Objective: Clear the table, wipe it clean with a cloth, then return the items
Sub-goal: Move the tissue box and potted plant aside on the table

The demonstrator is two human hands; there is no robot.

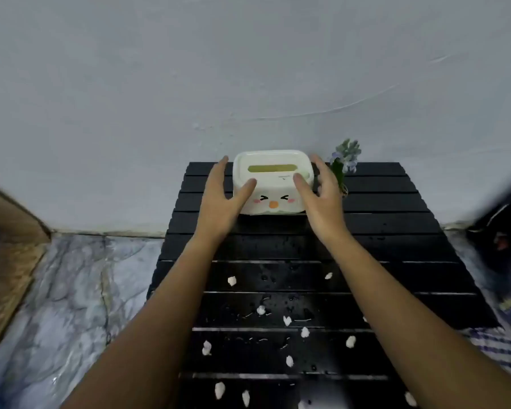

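Note:
A white tissue box (273, 184) with a cartoon face and a green slot stands at the far middle of the black slatted table (396, 237), close to the wall. My left hand (223, 199) is at the box's left side with its thumb on the top edge. My right hand (322, 196) is at the right side, thumb on the lid, fingers spread. Whether either hand grips the box firmly is unclear. A small sprig of pale flowers (345, 160) leans behind the box's right corner. Several white paper scraps (286, 320) and water drops lie on the near slats.
A pale wall rises right behind the table. Marbled floor (71, 290) lies to the left, with a brown wooden piece (9, 240) at the far left. A checked blue-and-white cloth (502, 346) lies at the right edge, dark objects (502, 231) beyond it.

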